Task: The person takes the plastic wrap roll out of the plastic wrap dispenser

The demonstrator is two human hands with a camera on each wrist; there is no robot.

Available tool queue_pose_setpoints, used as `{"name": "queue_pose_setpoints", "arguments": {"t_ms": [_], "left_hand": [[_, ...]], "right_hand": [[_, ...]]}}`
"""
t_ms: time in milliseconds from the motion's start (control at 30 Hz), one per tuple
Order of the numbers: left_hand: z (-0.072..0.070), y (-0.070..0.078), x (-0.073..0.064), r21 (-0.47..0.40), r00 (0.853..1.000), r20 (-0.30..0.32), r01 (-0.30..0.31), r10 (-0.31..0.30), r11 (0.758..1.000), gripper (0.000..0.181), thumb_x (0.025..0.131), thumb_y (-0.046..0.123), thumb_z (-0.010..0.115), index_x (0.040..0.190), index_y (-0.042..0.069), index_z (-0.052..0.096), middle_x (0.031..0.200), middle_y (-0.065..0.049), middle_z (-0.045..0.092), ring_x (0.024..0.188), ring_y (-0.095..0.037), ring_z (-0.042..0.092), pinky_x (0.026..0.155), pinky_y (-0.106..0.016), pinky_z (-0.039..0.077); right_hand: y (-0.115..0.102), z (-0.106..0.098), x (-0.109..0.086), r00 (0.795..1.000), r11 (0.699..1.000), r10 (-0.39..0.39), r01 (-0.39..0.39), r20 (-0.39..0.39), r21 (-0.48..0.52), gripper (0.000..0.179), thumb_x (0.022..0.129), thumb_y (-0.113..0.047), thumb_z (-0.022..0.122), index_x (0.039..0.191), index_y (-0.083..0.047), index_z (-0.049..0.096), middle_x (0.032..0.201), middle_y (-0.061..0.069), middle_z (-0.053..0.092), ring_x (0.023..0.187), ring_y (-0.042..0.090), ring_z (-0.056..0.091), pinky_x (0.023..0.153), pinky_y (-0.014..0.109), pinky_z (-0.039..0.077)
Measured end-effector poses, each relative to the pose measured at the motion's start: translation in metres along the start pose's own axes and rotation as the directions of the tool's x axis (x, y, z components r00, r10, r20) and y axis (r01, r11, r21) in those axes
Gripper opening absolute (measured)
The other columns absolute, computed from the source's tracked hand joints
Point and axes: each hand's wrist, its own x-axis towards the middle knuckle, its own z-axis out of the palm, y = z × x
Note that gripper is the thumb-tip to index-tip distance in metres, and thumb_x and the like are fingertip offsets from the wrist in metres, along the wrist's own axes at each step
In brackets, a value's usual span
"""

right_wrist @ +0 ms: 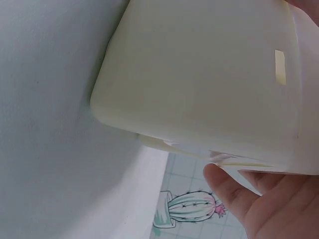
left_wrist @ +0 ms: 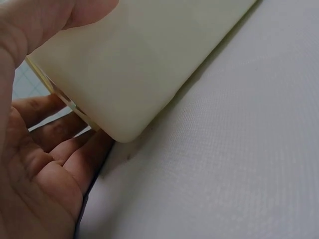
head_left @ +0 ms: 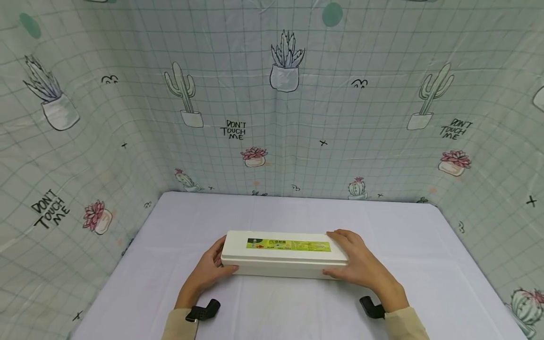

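Note:
A long white cling film box [head_left: 280, 269] with a lid lies crosswise on the white cloth, a yellow-green label [head_left: 289, 245] on its top. My left hand [head_left: 206, 271] grips its left end, thumb on the near side and fingers round the end. At the opposite end my right hand [head_left: 363, 264] holds it likewise, thumb in front and fingers over the far edge. The left wrist view shows the box's pale wall [left_wrist: 144, 69] close against the cloth, fingers [left_wrist: 79, 159] at its end. In the right wrist view, fingers [right_wrist: 234, 194] touch the far lower edge. The box's inside is hidden.
The white-covered table [head_left: 297, 307] spreads around the box. A grid-patterned curtain [head_left: 323, 113] printed with potted cacti surrounds its back and both sides. Black wrist straps [head_left: 204, 311] sit on both forearms by the beige sleeves.

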Motion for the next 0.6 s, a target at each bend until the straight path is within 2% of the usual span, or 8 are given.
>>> {"name": "queue_pose_setpoints", "arguments": {"t_ms": [600], "left_hand": [[-0.0001, 0.0003, 0.0001, 0.003, 1.0, 0.0, 0.002, -0.002, 1.0, 0.102, 0.08, 0.008, 0.085, 0.161, 0.0, 0.024, 0.164, -0.023, 0.034, 0.151, -0.04, 0.035, 0.105, -0.009, 0.04]], "right_hand": [[0.0011, 0.0007, 0.0007, 1.0, 1.0, -0.015, 0.015, -0.013, 0.006, 0.093, 0.071, -0.051, 0.092, 0.148, -0.016, 0.055, 0.145, 0.013, 0.052, 0.133, 0.035, 0.048, 0.103, 0.059, 0.047]]}}
